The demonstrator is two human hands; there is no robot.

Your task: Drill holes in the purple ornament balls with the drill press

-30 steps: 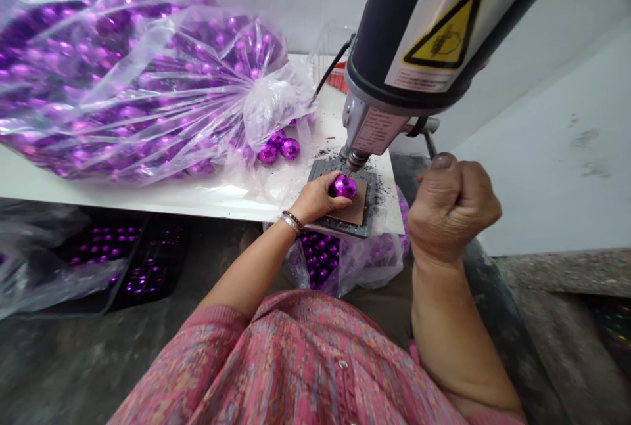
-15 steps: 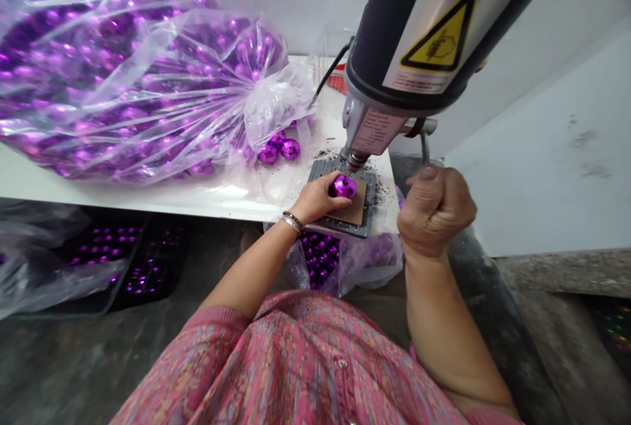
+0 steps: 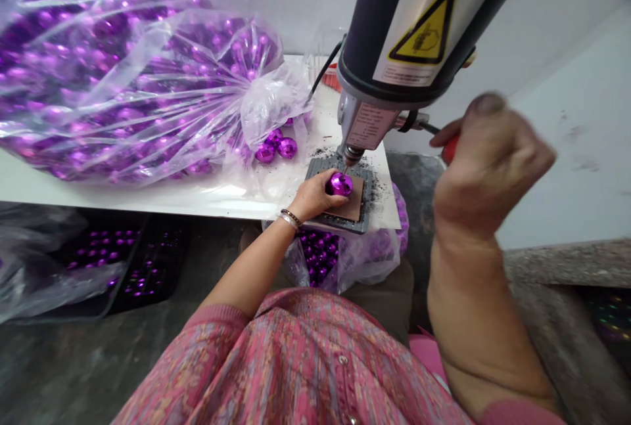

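Observation:
A shiny purple ball (image 3: 341,184) is held between the thumb and fingers of my left hand (image 3: 315,198), over a brown board (image 3: 353,205) on the grey base of a drill press. The thin bit, under the chuck (image 3: 352,154), reaches down to the top of the ball; whether it touches cannot be made out. My right hand (image 3: 486,172), slightly blurred, is closed around the red knob (image 3: 449,148) of the lever at the press's right side. The dark motor housing (image 3: 389,31) bears a yellow warning label.
A big clear bag of purple balls (image 3: 123,83) fills the left of the white table (image 3: 217,198). Several loose balls (image 3: 286,147) lie by its knot. Below the table edge hangs an open bag of balls (image 3: 320,257). Dark crates (image 3: 152,267) stand lower left.
My right hand has moved up and to the right with the lever, and the red knob now shows. My left hand still holds the ball. The view has shifted slightly.

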